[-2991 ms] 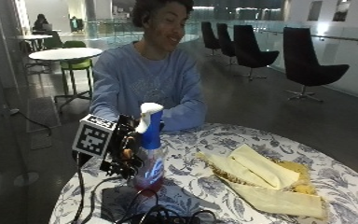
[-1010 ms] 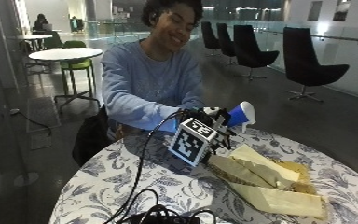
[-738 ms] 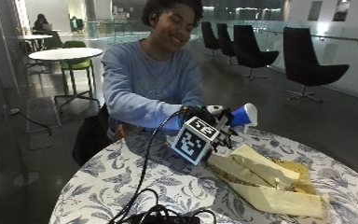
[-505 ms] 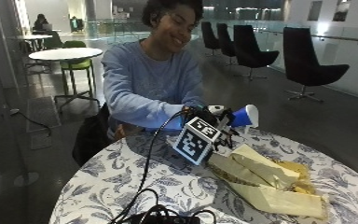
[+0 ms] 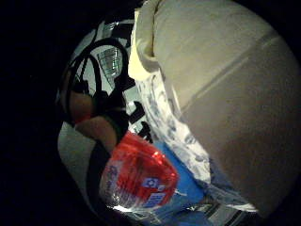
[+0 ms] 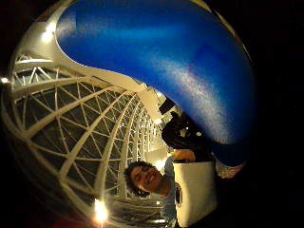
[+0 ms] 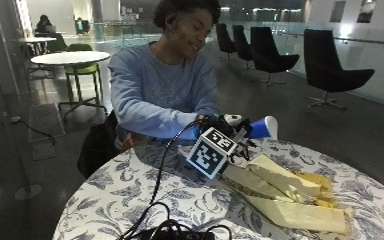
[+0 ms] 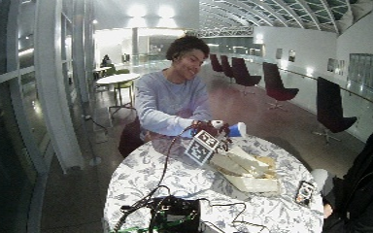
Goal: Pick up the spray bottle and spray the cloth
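In the outside view my gloved right hand (image 7: 230, 134) grips the spray bottle, which is tilted on its side, with the blue spray head (image 7: 264, 127) pointing out over the far end of the cloth. The cloth (image 7: 288, 192) is pale yellow, folded in layers, and lies on the right half of the flower-patterned round table (image 7: 112, 195). The wide view shows the same: hand (image 8: 209, 130), blue head (image 8: 236, 129), cloth (image 8: 246, 171). The little finger side palm view holds the bottle's red body (image 5: 141, 181) just above the cloth (image 5: 225, 94). The blue head (image 6: 166, 61) fills the thumb side palm view.
Black cables and a black device (image 7: 172, 231) sit at the table's near edge. A phone (image 8: 303, 192) lies near the table's right edge, beside a second seated person (image 8: 367, 165). Chairs and another table stand behind the person.
Three seconds ago the bottle stood upright in the hand over the table's left side. The hand has carried it right and tipped it over the cloth; it has edged slightly further in the last second.
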